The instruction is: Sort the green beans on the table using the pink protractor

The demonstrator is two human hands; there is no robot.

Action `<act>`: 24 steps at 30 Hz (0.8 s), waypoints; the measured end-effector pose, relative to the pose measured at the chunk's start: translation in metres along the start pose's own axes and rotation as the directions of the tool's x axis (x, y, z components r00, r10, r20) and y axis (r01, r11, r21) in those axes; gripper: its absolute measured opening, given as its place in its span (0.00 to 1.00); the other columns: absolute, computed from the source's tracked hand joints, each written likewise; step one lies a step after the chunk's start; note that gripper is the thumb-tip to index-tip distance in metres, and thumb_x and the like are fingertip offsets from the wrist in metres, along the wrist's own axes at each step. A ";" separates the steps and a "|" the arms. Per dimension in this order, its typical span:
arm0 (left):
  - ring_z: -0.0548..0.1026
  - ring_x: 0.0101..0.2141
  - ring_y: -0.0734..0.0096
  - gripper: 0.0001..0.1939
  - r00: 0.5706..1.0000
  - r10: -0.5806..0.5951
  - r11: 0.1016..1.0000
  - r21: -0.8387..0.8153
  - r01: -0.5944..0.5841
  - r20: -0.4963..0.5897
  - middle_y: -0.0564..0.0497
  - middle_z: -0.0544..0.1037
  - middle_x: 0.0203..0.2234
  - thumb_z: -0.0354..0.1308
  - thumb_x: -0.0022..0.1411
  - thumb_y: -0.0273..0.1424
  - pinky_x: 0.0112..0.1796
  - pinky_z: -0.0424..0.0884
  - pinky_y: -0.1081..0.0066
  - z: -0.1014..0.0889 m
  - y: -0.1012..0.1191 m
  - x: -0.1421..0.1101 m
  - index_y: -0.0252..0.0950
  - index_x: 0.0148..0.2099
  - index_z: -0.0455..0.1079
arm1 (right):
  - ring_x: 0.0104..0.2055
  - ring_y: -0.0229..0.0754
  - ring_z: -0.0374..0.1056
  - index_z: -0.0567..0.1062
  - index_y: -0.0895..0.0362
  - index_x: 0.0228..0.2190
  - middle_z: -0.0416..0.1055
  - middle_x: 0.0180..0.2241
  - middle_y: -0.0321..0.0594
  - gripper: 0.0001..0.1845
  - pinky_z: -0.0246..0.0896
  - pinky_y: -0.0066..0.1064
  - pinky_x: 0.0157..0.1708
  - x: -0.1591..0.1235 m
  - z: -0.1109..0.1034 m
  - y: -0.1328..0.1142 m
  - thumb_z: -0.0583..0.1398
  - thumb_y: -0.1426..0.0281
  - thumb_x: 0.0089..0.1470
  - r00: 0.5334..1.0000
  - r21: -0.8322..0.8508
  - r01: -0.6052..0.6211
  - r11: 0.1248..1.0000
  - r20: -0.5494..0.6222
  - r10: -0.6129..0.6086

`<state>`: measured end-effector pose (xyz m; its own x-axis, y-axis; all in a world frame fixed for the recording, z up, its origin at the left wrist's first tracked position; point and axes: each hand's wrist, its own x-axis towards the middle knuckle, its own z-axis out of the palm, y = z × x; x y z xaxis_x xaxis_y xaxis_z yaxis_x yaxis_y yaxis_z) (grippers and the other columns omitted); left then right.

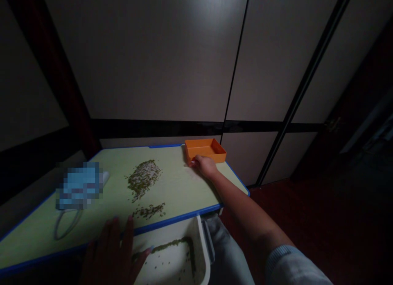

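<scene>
My right hand (205, 165) reaches across the table to the near left corner of an orange tray (215, 157). Its fingers are pinched together; a small pale and reddish bit shows at the tips, too small to name. My left hand (115, 250) is in shadow at the near edge, fingers stretched and apart, with its thumb over a white plastic bin (201, 272). Green-brown grains line the bin's inside edges, and several lie loose on its floor. On the tabletop, a pile of green-brown grains mixed with pale ones (144, 176) lies beyond a smaller dark scatter (150, 211).
The pale green table (175, 187) has a blue edge. A blurred-out blue object (80, 185) with a looped strap (69, 230) lies on its left side. Behind stand tall cabinet panels (159, 64). My leg (229, 244) is beside the bin, above a dark red floor (282, 211).
</scene>
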<state>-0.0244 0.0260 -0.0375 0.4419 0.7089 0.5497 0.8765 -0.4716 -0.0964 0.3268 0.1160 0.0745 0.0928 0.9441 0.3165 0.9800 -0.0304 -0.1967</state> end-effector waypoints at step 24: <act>0.62 0.62 0.30 0.42 0.992 0.006 0.995 0.100 -0.019 0.129 0.19 0.61 0.62 0.42 0.59 0.52 0.54 0.62 0.38 -0.012 -0.004 0.004 0.22 0.64 0.57 | 0.32 0.37 0.68 0.83 0.58 0.32 0.78 0.29 0.38 0.10 0.55 0.25 0.33 -0.015 0.001 0.028 0.61 0.68 0.57 0.977 0.575 0.129 0.808 0.068 -0.204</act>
<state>-0.0282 0.0248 -0.0252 0.4680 0.7680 0.4372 0.8827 -0.4299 -0.1897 0.3527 0.1008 0.0633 -0.1209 0.9504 0.2864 0.7022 0.2859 -0.6520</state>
